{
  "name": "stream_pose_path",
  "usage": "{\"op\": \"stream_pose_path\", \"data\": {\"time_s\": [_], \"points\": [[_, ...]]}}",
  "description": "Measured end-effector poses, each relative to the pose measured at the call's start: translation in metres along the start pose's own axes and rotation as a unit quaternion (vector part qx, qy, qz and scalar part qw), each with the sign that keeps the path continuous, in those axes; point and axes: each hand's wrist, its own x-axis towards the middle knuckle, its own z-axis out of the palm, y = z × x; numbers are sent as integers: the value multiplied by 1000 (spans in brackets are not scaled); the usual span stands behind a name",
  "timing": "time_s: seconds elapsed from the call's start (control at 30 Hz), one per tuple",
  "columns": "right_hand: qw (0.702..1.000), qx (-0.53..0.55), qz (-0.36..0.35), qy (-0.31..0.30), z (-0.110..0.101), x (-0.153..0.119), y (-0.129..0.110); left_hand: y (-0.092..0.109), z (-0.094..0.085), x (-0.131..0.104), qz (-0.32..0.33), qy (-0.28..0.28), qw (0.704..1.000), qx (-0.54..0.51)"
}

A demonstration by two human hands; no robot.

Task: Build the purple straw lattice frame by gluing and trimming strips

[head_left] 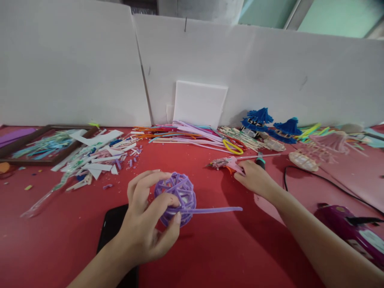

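Observation:
My left hand (150,216) grips a purple openwork ball (184,192) made of fuzzy strips, thumb and fingers on its left and lower side. A loose purple strip (217,209) sticks out from the ball to the right. My right hand (250,178) reaches to the right of centre, its fingers closed on the pink handle of a glue gun (229,162). The gun lies low over the red table with its nozzle pointing left. Near that wrist is a black and teal tool handle (260,161).
A black phone (112,226) lies under my left wrist. Scraps (102,160) and a brown frame (57,158) are at left. Coloured strips (195,138), yellow-handled scissors (233,147) and blue-roofed models (259,120) line the back. A magenta device (345,224) and black cable (330,183) are right.

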Motion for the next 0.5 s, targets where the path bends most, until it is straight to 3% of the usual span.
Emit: {"op": "stream_pose_path", "data": {"time_s": [0.2, 0.33, 0.5], "points": [[985, 166, 31, 18, -6, -6, -11, 0, -1, 0, -5, 0, 1000, -3], [960, 280, -10, -25, -15, -25, -27, 1, -1, 0, -11, -1, 1000, -5], [929, 365, -57, -31, -13, -53, -38, 2, -1, -1, -18, -1, 1000, -5]]}}
